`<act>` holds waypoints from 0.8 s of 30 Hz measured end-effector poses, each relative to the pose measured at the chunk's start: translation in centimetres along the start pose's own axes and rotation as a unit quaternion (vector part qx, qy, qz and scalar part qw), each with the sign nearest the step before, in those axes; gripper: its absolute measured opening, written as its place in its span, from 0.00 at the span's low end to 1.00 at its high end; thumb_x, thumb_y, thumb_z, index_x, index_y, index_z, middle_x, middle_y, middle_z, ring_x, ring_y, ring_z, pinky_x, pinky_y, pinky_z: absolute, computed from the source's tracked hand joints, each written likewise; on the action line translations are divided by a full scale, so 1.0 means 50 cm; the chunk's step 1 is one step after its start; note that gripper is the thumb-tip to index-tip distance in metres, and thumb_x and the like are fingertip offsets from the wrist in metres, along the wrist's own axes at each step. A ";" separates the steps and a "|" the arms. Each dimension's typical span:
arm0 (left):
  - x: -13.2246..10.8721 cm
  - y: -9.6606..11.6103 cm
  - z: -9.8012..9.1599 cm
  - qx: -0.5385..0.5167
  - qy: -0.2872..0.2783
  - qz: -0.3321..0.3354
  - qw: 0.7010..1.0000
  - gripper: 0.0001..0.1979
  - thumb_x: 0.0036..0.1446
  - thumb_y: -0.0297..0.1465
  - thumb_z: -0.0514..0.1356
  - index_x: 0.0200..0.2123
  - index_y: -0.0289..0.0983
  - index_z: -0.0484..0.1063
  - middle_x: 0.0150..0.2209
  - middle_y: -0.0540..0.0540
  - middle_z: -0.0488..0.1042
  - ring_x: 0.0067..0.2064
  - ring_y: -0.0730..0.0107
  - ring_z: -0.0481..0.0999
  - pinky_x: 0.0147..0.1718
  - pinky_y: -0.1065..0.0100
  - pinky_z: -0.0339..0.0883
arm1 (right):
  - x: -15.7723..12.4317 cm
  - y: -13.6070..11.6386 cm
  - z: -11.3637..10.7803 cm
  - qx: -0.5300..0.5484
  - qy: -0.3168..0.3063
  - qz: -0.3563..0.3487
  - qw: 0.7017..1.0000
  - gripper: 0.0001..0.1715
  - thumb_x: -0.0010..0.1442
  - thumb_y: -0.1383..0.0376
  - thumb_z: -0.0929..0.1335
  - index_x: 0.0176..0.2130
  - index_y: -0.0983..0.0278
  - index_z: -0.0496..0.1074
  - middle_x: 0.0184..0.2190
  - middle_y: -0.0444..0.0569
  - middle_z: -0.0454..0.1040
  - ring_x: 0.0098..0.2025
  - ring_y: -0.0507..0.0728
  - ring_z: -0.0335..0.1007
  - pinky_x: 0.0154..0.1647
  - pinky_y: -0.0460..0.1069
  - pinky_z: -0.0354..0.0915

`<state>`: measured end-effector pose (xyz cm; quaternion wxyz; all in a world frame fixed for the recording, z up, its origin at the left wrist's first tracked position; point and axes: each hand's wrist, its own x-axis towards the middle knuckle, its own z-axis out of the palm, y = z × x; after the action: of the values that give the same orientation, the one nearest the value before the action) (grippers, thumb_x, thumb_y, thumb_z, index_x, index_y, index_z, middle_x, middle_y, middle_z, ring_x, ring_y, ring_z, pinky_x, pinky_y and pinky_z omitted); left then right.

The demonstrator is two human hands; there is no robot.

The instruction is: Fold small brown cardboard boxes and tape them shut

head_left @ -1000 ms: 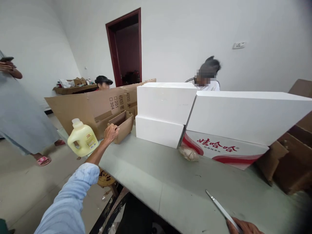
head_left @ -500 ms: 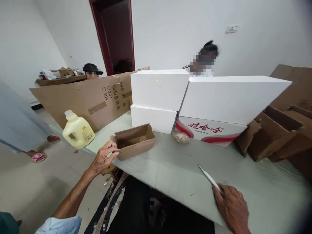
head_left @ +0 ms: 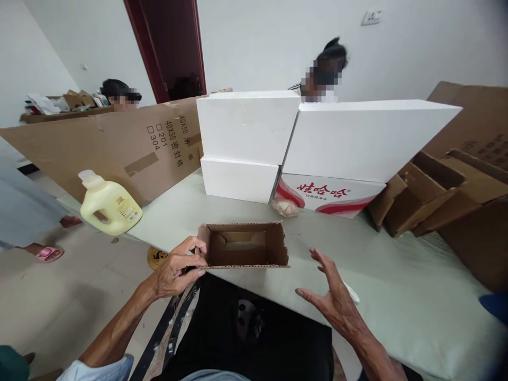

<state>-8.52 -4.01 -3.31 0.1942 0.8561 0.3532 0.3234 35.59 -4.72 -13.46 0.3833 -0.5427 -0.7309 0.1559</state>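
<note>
A small open cardboard box (head_left: 244, 246) lies on its side at the near edge of the grey-green table (head_left: 397, 286), its opening facing me. My left hand (head_left: 177, 267) pinches the box's left end. My right hand (head_left: 329, 293) hovers open, fingers spread, just right of the box, holding nothing. A white knife-like tool (head_left: 351, 292) lies on the table, mostly hidden behind that hand.
White foam boxes (head_left: 246, 127) and a red-printed carton (head_left: 329, 193) stand behind. A yellow detergent jug (head_left: 108, 203) sits left, before a big cardboard sheet (head_left: 103, 145). Open cartons (head_left: 428, 193) crowd the right. Two people are behind the boxes, another person stands at the left.
My left hand has dragged the small box from the table's left end to the front middle. My right hand has let go of the white tool and lifted open beside the box.
</note>
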 end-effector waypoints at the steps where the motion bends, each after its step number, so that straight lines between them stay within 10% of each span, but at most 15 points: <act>1: -0.003 0.001 0.001 0.000 0.001 0.006 1.000 0.09 0.68 0.28 0.58 0.37 0.39 0.80 0.47 0.40 0.71 0.43 0.63 0.73 0.44 0.62 0.72 | 0.004 -0.014 0.006 0.015 -0.018 -0.001 1.000 0.57 0.63 0.43 0.75 0.77 0.55 0.49 0.73 0.57 0.58 0.72 0.73 0.58 0.70 0.68 0.62; 24: -0.003 -0.032 0.018 -0.013 -0.009 -0.076 0.997 0.15 0.59 0.23 0.60 0.48 0.38 0.79 0.59 0.38 0.69 0.61 0.54 0.73 0.56 0.58 0.73 | 0.096 -0.099 0.077 0.055 -0.119 -0.048 0.990 0.69 0.60 0.55 0.78 0.79 0.55 0.34 0.77 0.59 0.46 0.77 0.73 0.47 0.76 0.69 0.54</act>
<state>-8.73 -3.14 -4.90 0.2323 0.8272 0.4114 0.3043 28.86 -1.40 -10.93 0.3298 -0.4628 -0.7868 0.2408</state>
